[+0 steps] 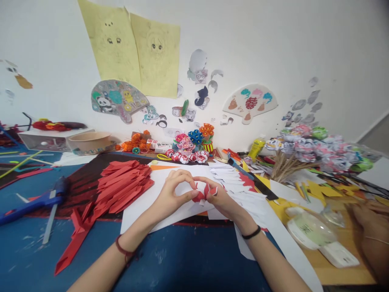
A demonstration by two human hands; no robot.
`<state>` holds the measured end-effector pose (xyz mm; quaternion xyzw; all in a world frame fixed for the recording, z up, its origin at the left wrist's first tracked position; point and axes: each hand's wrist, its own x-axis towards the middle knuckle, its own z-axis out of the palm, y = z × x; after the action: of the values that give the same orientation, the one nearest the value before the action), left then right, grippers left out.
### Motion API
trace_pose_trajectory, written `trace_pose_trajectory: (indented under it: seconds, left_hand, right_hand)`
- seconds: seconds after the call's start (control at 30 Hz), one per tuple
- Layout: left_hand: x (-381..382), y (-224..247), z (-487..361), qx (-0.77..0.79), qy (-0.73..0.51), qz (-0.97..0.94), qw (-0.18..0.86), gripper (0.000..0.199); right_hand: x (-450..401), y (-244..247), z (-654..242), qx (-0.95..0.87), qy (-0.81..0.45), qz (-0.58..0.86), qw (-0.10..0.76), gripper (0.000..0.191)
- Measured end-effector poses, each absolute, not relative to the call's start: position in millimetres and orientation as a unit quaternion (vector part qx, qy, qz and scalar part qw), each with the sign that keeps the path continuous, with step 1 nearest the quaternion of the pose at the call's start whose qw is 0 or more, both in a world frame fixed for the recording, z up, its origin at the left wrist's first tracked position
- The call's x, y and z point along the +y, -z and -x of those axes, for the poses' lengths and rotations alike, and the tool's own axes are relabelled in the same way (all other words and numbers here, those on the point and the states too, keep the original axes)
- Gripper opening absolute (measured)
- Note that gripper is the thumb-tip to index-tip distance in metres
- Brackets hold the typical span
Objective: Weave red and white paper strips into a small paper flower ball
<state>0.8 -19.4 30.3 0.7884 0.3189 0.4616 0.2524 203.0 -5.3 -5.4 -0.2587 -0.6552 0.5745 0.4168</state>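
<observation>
A small red-and-white folded paper ball (201, 191) is held up in front of me between both hands. My left hand (174, 188) pinches its left side with thumb and fingertips. On the other side, my right hand (223, 200) has its fingers closed around the ball, hiding part of it. Beneath them lies a white paper sheet (138, 211). Folded red paper strips (123, 184) are heaped to the left, and folded white paper strips (232, 182) spread out to the right. Behind the hands sits a row of similar red-and-white paper balls (185, 158).
A blue glue gun (39, 202) lies on the left of the blue table (182, 259). Paper flowers (196, 140) stand at the back, with a large paper bouquet (304, 150) at right. Another person's hand (372, 223) rests at the right edge near a clear bottle (311, 231).
</observation>
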Motion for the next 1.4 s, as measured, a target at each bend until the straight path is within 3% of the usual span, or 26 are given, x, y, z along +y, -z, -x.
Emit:
trace_pose_trajectory:
  seconds: [0.17, 0.47, 0.7, 0.9, 1.2, 1.3, 1.4]
  left_hand:
    - [-18.1, -29.2, 0.1, 0.312, -0.450, -0.802, 0.238, 0.014]
    - [-15.4, -18.6, -1.6, 0.356, -0.433, -0.814, 0.153, 0.011]
    - [-11.9, -21.9, 1.9, 0.367, -0.425, -0.813, 0.150, 0.008]
    - [-13.5, -24.7, 2.8, 0.361, -0.411, -0.825, 0.143, 0.022]
    - [-14.8, -21.8, 4.3, 0.312, -0.330, -0.890, 0.041, 0.017]
    - [-12.8, -19.4, 4.6, 0.317, -0.339, -0.886, 0.015, 0.019]
    - [-10.4, -16.3, 5.4, 0.330, -0.357, -0.874, -0.008, 0.022]
  right_hand:
    - [-3.8, 7.3, -204.4, -0.679, -0.559, 0.255, 0.401, 0.082]
    - [-2.0, 11.1, -203.6, -0.714, -0.520, 0.251, 0.396, 0.071]
    - [-1.0, 7.8, -202.0, -0.734, -0.456, 0.299, 0.405, 0.055]
    - [-1.2, 6.5, -200.6, -0.752, -0.381, 0.331, 0.424, 0.049]
    - [1.4, 10.1, -202.0, -0.776, -0.346, 0.328, 0.414, 0.058]
    - [1.1, 8.4, -203.4, -0.779, -0.286, 0.343, 0.440, 0.063]
    - [-1.1, 4.2, -204.6, -0.788, -0.190, 0.334, 0.481, 0.051]
